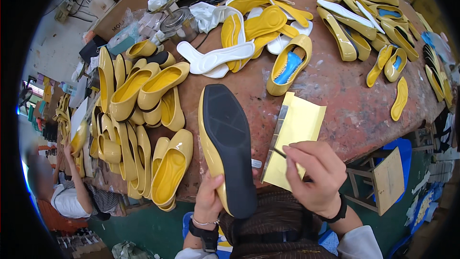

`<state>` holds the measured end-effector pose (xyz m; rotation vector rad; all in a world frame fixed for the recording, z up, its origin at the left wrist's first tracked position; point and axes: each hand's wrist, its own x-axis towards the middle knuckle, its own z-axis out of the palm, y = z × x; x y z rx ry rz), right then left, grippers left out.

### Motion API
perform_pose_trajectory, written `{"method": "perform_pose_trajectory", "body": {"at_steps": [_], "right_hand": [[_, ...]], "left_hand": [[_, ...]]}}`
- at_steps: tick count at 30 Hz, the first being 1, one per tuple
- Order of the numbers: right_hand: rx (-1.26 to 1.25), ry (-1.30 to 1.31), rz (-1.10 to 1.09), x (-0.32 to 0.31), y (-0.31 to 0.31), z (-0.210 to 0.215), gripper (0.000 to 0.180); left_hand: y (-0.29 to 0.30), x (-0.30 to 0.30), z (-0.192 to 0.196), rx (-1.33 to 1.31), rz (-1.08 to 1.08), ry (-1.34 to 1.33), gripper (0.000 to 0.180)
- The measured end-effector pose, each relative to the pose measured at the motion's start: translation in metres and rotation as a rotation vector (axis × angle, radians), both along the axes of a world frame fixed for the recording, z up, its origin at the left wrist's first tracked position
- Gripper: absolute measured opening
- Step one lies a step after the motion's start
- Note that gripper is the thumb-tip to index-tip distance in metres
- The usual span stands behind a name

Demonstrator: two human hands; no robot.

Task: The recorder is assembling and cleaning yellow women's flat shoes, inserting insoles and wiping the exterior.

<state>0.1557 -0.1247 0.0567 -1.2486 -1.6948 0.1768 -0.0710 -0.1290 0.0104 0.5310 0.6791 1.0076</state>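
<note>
My left hand (209,200) grips a yellow flat shoe (213,153) by its heel end, with the black sole (227,129) turned up and the toe pointing away from me. The fingers of my right hand (314,172) are pinched together over a pale yellow backing sheet (299,120). A thin dark bit shows at the fingertips, too small to name. Along the sheet's left edge runs a row of small greyish stickers (275,139). Between the shoe and the sheet lies a small whitish oblong piece (256,163) on the table.
Yellow flats (158,81) are piled at the left, more (354,24) at the far right. Yellow and white insoles (268,21) lie at the back beside a glass jar (179,24). One shoe with blue filling (289,64) stands mid-table (330,86). A person (72,192) works at the left; a wooden stool (383,177) stands right.
</note>
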Motion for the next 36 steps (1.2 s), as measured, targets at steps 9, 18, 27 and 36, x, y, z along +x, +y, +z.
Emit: {"method": "perform_pose_trajectory", "body": {"at_steps": [9, 18, 27, 36], "right_hand": [[0.270, -0.305, -0.016, -0.026, 0.008, 0.007, 0.024], [0.191, -0.351, 0.096, -0.039, -0.007, 0.001, 0.026], [-0.253, -0.178, 0.464, -0.032, -0.002, 0.012, 0.069], [-0.255, -0.111, 0.806, -0.029, -0.017, -0.003, 0.066]], "left_hand": [[-0.037, 0.009, 0.004, 0.014, 0.093, -0.056, 0.050], [-0.044, 0.009, 0.003, -0.016, 0.124, -0.041, 0.042], [-0.038, 0.004, 0.002, -0.091, 0.139, -0.078, 0.051], [-0.017, -0.019, 0.018, -0.082, 0.173, 0.069, 0.075]]}}
